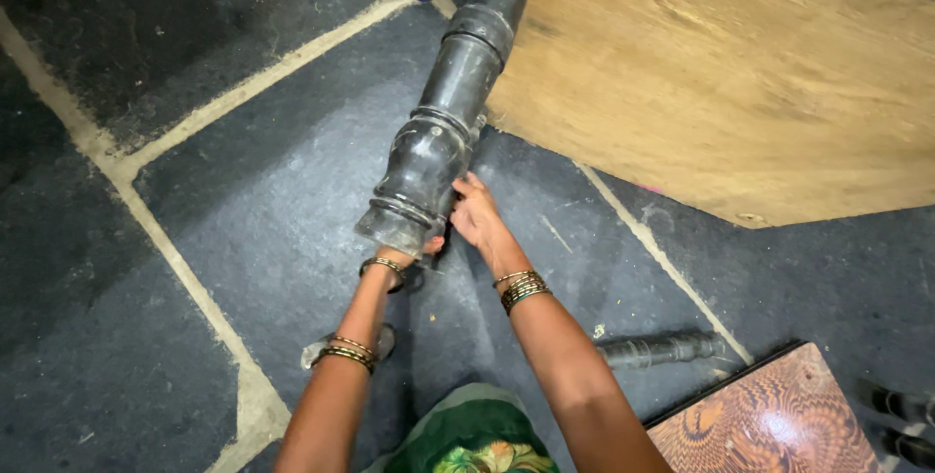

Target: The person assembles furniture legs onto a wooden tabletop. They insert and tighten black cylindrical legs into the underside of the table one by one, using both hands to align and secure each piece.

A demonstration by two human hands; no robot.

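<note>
A long dark turned post [443, 117], shaped with rings and bulges like a baluster, slants up and away from me over the stone floor. My left hand [404, 254] is under its near square end, mostly hidden by it. My right hand [474, 212] presses against the post's right side close to that end. Both wrists wear metal bangles.
A large plywood sheet [721, 83] lies at the upper right. A second dark turned post [662, 346] lies on the floor by my right arm. A patterned brown board [779, 419] sits at the lower right. Dark stone slabs with pale joints [146, 229] cover the floor.
</note>
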